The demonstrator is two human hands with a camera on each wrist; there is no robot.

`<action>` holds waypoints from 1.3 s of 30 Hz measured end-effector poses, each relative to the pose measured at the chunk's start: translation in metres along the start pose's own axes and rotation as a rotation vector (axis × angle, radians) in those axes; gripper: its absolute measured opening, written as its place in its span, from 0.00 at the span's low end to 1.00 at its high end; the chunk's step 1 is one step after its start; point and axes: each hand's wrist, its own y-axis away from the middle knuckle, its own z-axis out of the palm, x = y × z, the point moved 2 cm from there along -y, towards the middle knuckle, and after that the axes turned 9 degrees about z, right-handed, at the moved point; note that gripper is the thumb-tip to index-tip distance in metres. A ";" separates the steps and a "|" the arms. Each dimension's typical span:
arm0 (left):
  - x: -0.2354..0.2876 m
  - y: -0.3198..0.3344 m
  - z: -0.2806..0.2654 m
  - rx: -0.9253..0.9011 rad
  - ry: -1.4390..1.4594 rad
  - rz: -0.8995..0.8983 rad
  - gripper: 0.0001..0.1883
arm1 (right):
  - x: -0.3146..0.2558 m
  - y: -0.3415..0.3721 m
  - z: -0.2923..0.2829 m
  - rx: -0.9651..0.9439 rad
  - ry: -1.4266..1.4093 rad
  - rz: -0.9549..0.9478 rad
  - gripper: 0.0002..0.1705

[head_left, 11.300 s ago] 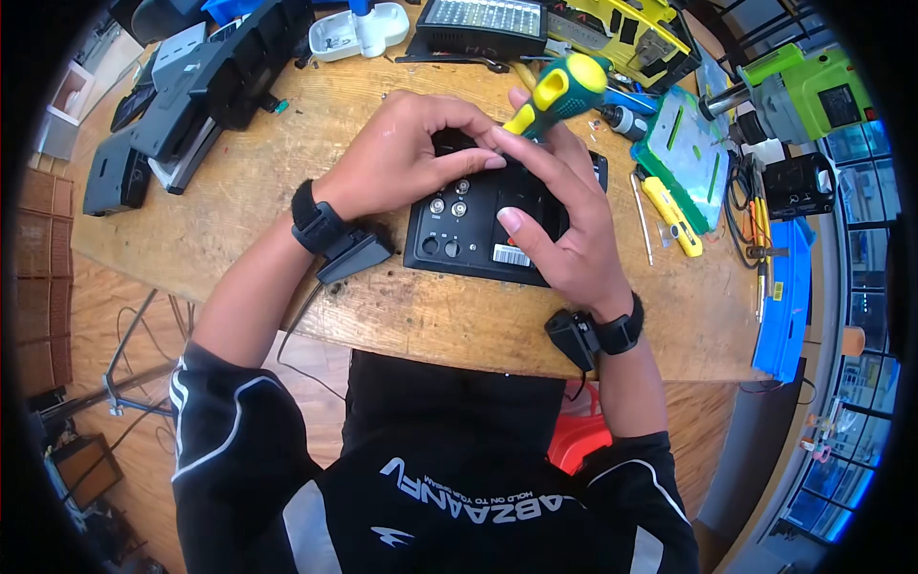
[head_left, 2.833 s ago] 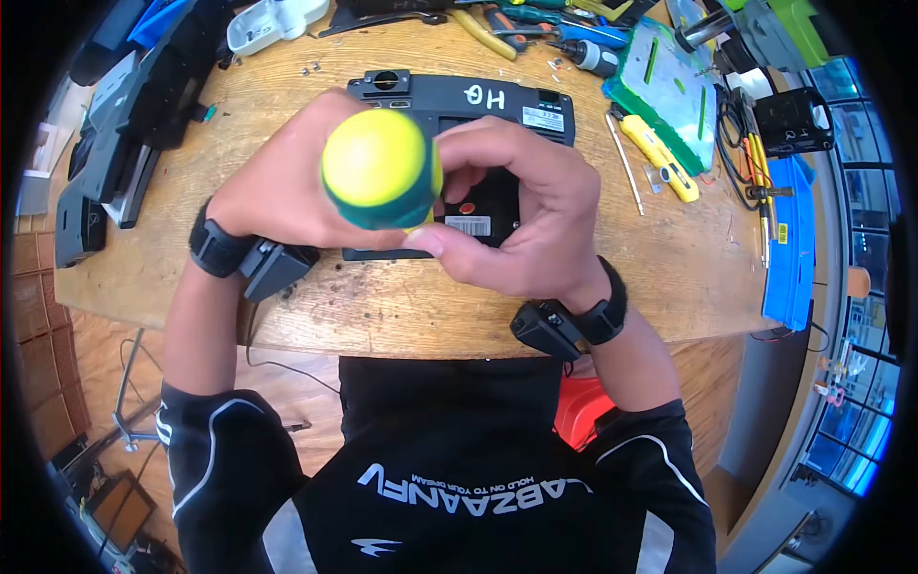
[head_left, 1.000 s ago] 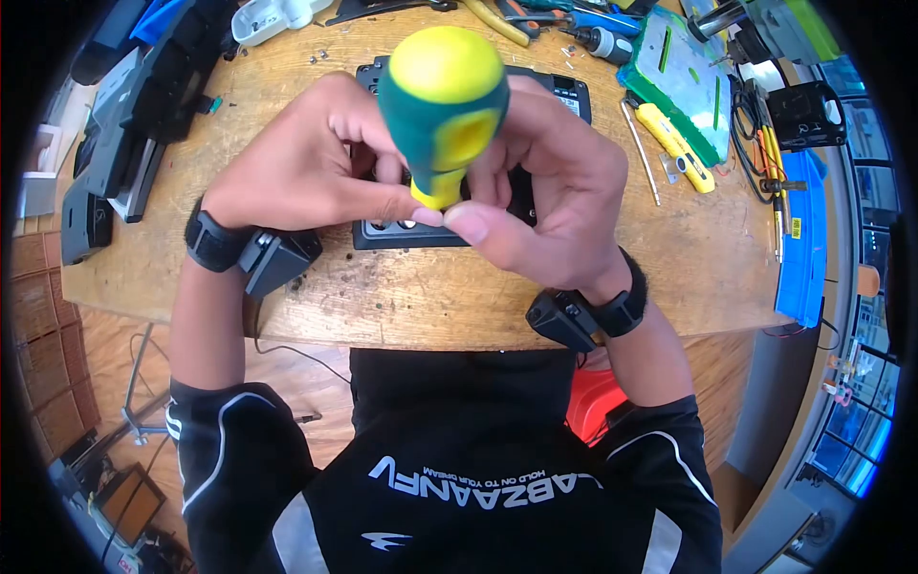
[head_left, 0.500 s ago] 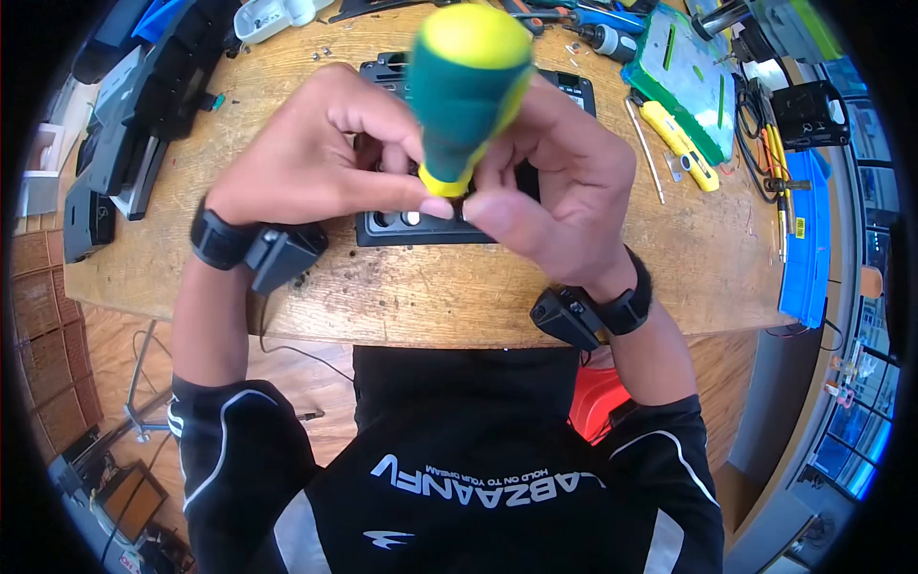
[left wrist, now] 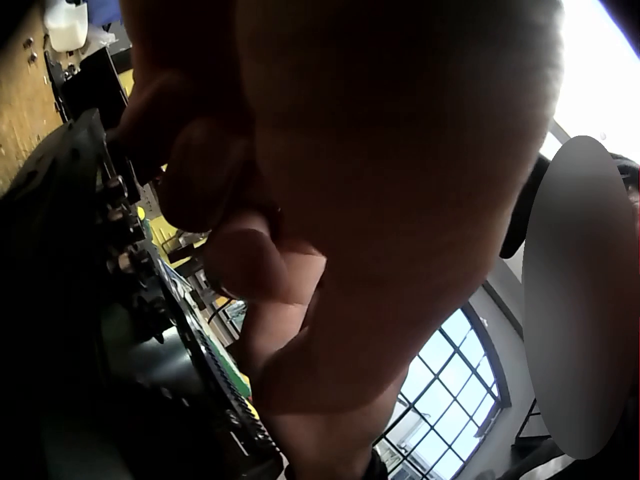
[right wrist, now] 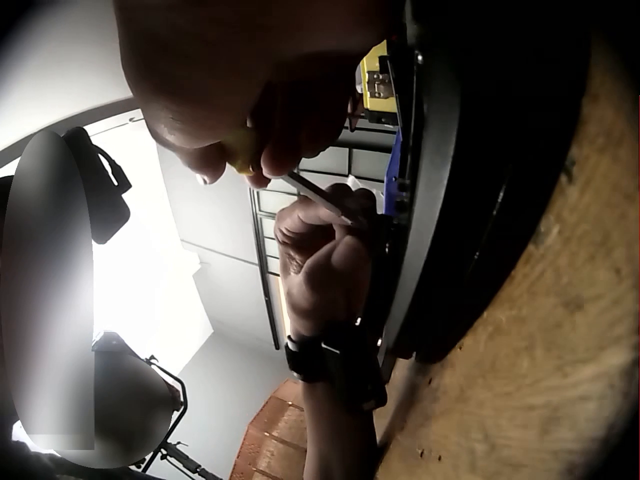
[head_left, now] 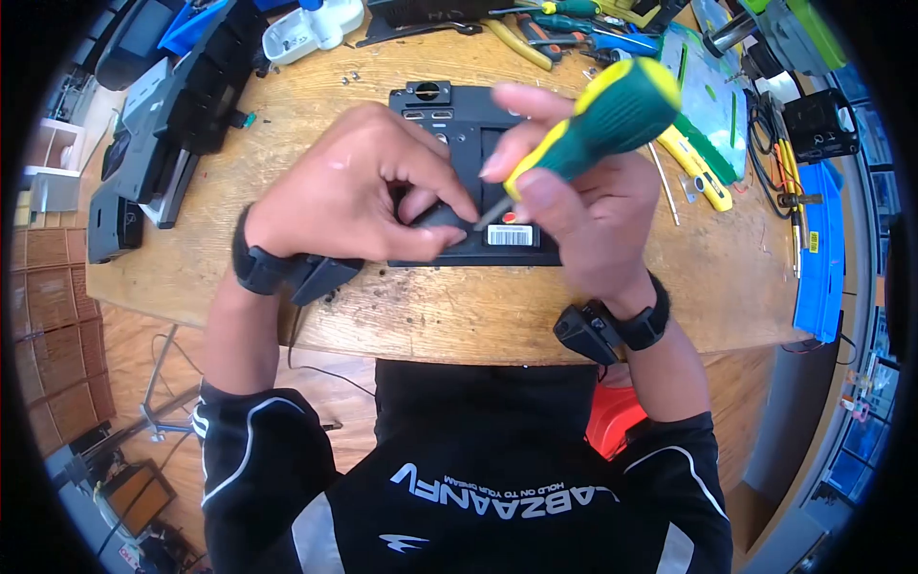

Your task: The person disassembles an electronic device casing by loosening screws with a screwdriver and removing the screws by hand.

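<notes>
- Over the table (head_left: pixel 430 325), the right hand (head_left: pixel 601 215) clamps a screwdriver (head_left: pixel 617 115), thumb against the lower part of the handle and fingers bent round the other side.
- Out of that grip, the shaft slants down toward the left hand (head_left: pixel 344 191), with the handle tilted up and away to the right.
- At the shaft's end, the left thumb and forefinger curve toward each other, tips close together; whether they pinch anything cannot be told.
- Under both hands lies the device (head_left: pixel 463 153), black and flat on the table, partly covered by the left hand.
- On the device, a barcode label (head_left: pixel 510 235) shows between the hands, just beside the shaft.
- Right of the device, well apart, lies a yellow cutter (head_left: pixel 703 172).
</notes>
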 end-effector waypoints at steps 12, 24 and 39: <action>0.002 -0.005 0.006 -0.109 -0.109 -0.100 0.07 | 0.012 -0.008 -0.027 0.262 -0.208 0.077 0.26; 0.000 -0.004 0.006 -0.087 -0.053 0.007 0.07 | 0.011 -0.011 -0.022 0.256 -0.201 0.172 0.27; 0.007 -0.008 0.011 -0.076 -0.130 -0.052 0.10 | 0.012 -0.011 -0.022 0.258 -0.204 0.187 0.27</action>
